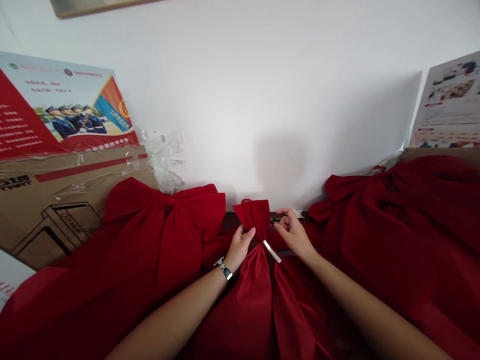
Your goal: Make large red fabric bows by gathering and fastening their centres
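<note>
Gathered red cloth (255,214) stands up in front of me, with a flared top and two long tails (257,285) hanging below. My left hand (242,245), wearing a bracelet at the wrist, pinches the gathered part from the left, thumb in front. A silver clip (271,251) sits slanted at the neck of the cloth, just right of my left fingers. To the right of the cloth, my right hand (294,230) is raised with fingers bent and apart. Nothing shows in it.
Large red fabric bows (165,215) lie at left, and more draped red cloth (393,210) at right. A cardboard box (71,200) and a poster (75,107) stand at left; another printed sheet (450,105) is at right. Behind is a white wall (232,95).
</note>
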Motion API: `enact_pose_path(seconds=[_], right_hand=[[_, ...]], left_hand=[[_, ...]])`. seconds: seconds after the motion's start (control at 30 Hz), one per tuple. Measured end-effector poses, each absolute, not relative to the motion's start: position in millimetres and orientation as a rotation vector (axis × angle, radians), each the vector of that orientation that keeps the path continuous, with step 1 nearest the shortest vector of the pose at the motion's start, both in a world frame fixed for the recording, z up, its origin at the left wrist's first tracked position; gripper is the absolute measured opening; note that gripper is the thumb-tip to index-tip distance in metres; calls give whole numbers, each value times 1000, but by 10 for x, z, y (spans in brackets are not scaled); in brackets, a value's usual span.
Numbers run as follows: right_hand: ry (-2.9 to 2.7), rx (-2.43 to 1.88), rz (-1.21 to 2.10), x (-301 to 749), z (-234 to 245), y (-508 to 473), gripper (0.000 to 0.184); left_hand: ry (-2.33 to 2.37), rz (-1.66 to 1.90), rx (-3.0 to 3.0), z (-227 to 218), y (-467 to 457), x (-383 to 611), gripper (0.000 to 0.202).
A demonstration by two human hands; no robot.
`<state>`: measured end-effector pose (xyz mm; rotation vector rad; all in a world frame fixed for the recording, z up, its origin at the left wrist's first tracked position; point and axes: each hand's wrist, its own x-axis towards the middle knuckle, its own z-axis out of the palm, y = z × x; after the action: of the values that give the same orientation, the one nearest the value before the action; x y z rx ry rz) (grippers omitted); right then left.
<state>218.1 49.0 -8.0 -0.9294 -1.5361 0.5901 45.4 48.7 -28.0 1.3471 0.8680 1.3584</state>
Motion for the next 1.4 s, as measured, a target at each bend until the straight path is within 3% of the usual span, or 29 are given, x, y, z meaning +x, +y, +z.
enact_pose_path(seconds=[0.17, 0.27, 0.5, 0.73, 1.07, 1.4], right_hand=[[-1535, -1004, 580, 2202, -140, 502, 5], [-1529, -1060, 567, 2227, -199, 574, 13], [-1484, -1125, 500, 2196, -229, 600, 25], [-1614, -1054, 325, 2089, -38, 358, 24], [-1778, -966, 468, 2021, -82, 345, 25], [-1598, -868, 332, 2076, 25, 250, 21]], left_hand=[[875, 1327, 1377, -280, 504, 430, 38], [922, 1304, 1414, -274, 490, 424, 32], [919, 1301, 1410, -275, 483, 395, 38], [968, 1414, 1423, -221, 454, 433, 38], [827, 1291, 1469, -156, 392, 450, 40], [1260, 1313, 1699, -170, 563, 352, 19]])
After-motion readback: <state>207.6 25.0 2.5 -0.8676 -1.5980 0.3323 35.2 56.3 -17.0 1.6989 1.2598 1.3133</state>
